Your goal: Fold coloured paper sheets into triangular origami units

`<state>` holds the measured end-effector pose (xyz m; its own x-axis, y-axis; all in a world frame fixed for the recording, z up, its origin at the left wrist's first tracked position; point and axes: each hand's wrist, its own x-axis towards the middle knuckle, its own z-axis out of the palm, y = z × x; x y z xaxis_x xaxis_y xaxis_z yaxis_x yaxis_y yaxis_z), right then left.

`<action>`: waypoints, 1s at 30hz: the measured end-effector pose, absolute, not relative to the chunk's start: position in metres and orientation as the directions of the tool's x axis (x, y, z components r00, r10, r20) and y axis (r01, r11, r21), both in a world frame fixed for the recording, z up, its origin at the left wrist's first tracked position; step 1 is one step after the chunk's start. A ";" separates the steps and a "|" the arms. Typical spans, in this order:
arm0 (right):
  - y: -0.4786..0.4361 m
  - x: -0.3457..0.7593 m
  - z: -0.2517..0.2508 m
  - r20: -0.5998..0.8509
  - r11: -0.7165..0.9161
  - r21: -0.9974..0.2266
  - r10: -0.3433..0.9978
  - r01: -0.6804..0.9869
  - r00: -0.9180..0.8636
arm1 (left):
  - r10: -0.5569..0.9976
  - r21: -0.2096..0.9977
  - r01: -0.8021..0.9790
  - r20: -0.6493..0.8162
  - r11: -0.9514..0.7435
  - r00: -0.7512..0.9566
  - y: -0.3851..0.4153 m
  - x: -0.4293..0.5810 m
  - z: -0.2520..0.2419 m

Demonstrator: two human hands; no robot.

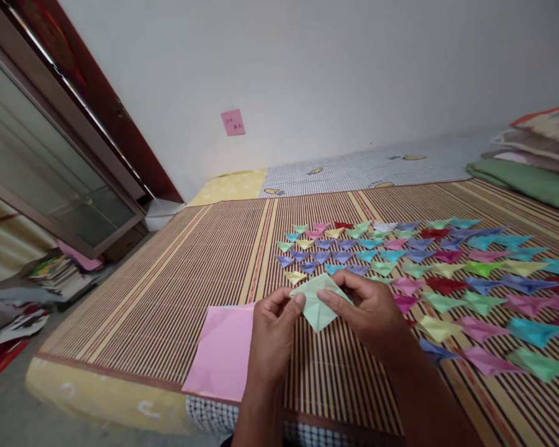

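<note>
A pale green sheet of origami paper (317, 310), folded into a small diamond with creases across it, is held up above the striped mat. My left hand (274, 329) pinches its left corner between thumb and fingers. On the opposite side, my right hand (370, 310) grips the upper right edge, its thumb lying flat on the front. Under and beside my left forearm lies a stack of square paper with a pink sheet (221, 354) on top. Rows of folded paper boats (440, 285) in many colours spread out behind and to the right of my hands.
The striped bamboo mat (205, 261) covers a bed with a patterned sheet (345, 171) showing along the wall. Folded bedding (535, 177) is piled at the far right. A pink note (233, 122) sticks to the wall. Books (56, 273) lie low at the left.
</note>
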<state>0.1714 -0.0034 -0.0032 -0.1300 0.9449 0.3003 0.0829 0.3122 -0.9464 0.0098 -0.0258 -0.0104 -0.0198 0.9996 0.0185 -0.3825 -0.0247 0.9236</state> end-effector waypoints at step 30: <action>0.003 0.179 -0.010 0.217 0.225 -0.974 0.947 0.005 -0.237 | 0.996 0.968 -0.248 0.042 -0.021 0.080 -0.024 -0.002 -0.004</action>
